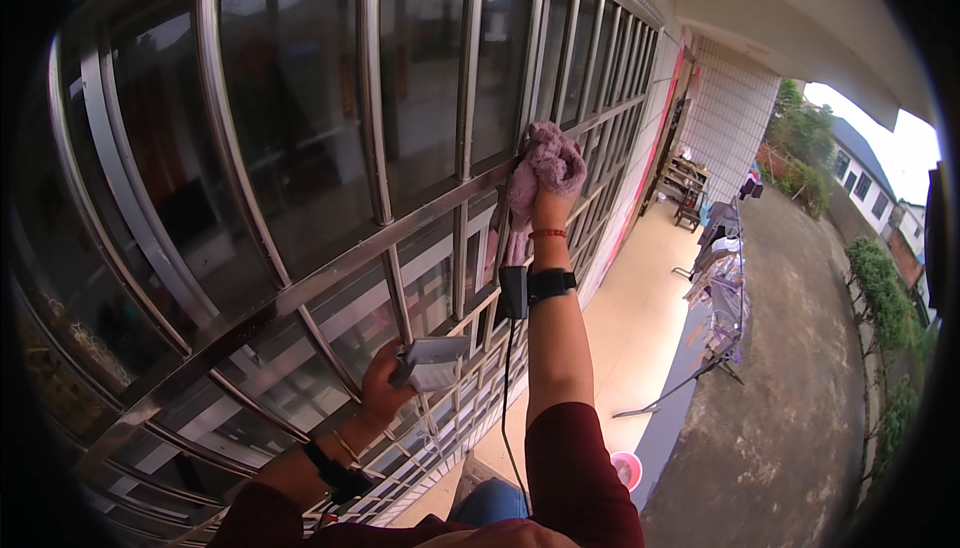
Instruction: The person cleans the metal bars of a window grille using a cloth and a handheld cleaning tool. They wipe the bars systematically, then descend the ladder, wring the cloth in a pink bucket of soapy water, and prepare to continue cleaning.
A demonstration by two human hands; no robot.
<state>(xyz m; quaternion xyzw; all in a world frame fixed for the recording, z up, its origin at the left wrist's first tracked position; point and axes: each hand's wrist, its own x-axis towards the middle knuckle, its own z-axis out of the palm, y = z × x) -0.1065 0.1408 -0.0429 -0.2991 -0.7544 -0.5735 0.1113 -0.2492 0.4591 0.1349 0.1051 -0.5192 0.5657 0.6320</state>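
Note:
My right hand (556,186) grips a fluffy mauve cloth (553,154), which lies against an upright metal bar and the crossbar of the stainless steel window grille (330,254). Part of the cloth hangs down between the bars; it covers most of my fingers. Lower and to the left, my left hand (386,390) holds a grey and white plastic object (435,363) beside a bar; its exact kind is unclear. Behind the grille are glass window panes (292,98). Each wrist wears a black strap, and a black cable hangs from the device at my right wrist.
A pink basin (626,470) stands on the floor at lower right. Clothes hang on a drying rack (720,278) along the porch edge. Further back are a wooden shelf (682,173) and a tiled wall (731,113). A concrete yard (795,338) lies to the right.

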